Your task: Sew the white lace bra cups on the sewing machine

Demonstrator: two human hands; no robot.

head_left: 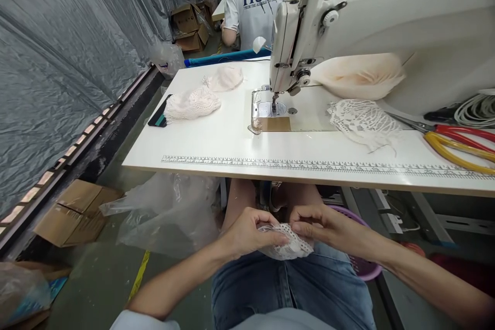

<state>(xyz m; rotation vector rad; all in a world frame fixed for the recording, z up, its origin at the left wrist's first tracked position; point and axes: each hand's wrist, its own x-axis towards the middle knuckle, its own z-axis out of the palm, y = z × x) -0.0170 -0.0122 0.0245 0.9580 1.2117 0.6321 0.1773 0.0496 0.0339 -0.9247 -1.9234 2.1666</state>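
My left hand (249, 232) and my right hand (323, 226) meet over my lap, below the table's front edge. Both are closed on a small piece of white lace (288, 245), fingers pinching its upper edge; the lace rests against my denim shorts (294, 289). On the white table (216, 139) above stands a white sewing machine (348, 20), its needle (274, 103) over the metal plate. Two lace pieces (192, 103) lie to the left of the machine and another lace piece (363, 119) lies to its right.
Red and yellow handled scissors (456, 139) lie at the table's right end, near white cable (477, 109). A printed ruler (309, 165) runs along the front edge. A person in a white T-shirt (257, 0) sits beyond. Plastic bags (170, 211), cardboard boxes (73, 211) and a purple basket (361, 263) are on the floor.
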